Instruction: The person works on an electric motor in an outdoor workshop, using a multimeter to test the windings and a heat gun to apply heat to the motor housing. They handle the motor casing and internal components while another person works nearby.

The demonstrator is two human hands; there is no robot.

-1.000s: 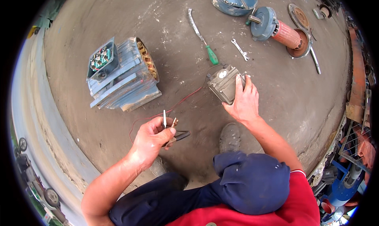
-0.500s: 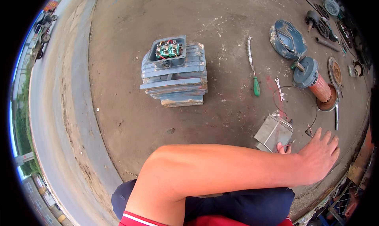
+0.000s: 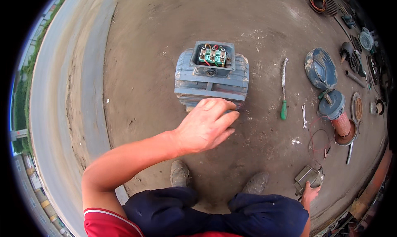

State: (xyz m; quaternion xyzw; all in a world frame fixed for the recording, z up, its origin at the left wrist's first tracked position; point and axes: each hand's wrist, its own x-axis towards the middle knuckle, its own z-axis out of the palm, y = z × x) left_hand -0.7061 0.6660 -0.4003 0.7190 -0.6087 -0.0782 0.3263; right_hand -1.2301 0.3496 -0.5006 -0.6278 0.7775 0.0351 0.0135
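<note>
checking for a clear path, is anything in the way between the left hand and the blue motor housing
Nothing visible stands between the left hand and the blue motor housing. The fingertips overlap its near edge in this view; contact can't be told. The green-handled tool lies off to the right.

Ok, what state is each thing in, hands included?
Left hand: fingers loosely bent, nothing visible in it
Right hand: gripping the grey box
Terminal box: open, uncovered
Terminal block: exposed, wires attached
Motor housing: on the ground
Green-handled tool: lying flat
Wrench: lying flat
Red cylinder: on its side, blue flange at one end
Blue bowl-shaped cover: hollow side up
</note>
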